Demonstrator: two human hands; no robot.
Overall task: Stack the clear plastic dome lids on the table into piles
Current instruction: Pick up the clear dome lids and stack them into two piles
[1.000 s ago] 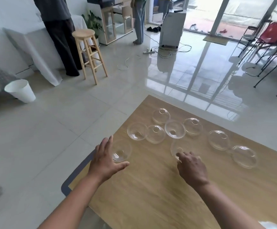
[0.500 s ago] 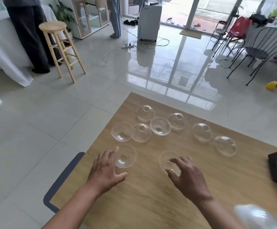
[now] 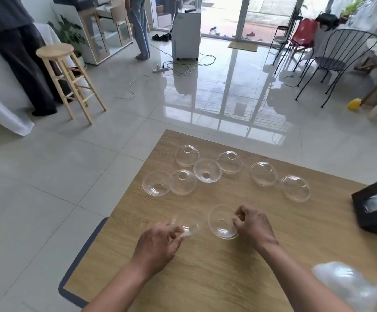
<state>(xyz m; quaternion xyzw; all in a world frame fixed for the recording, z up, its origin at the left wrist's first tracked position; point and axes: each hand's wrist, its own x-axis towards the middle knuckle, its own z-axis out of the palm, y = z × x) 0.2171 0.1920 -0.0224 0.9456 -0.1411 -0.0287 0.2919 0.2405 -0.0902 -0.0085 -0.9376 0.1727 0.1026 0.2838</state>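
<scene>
Several clear plastic dome lids lie spread over the far half of the wooden table [image 3: 216, 278]. My left hand [image 3: 158, 244] pinches the rim of one lid [image 3: 188, 222], which is blurred and tipped up. Just to its right, my right hand [image 3: 254, 227] grips the right rim of a second lid [image 3: 221, 221] lying hollow side up. Farther back lie loose lids, among them one at the left [image 3: 156, 183], one in the middle [image 3: 207, 170] and one at the far right [image 3: 295, 188].
A black open box [image 3: 376, 210] holding clear plastic stands at the table's right edge. A crumpled clear plastic bag [image 3: 349, 287] lies at the near right. Beyond the table are a wooden stool [image 3: 68, 79], chairs [image 3: 338, 61] and two standing people.
Both hands have closed on the two nearest lids, which they were only reaching for before. The left lid has come up off the table. The camera has shifted, bringing the black box into view.
</scene>
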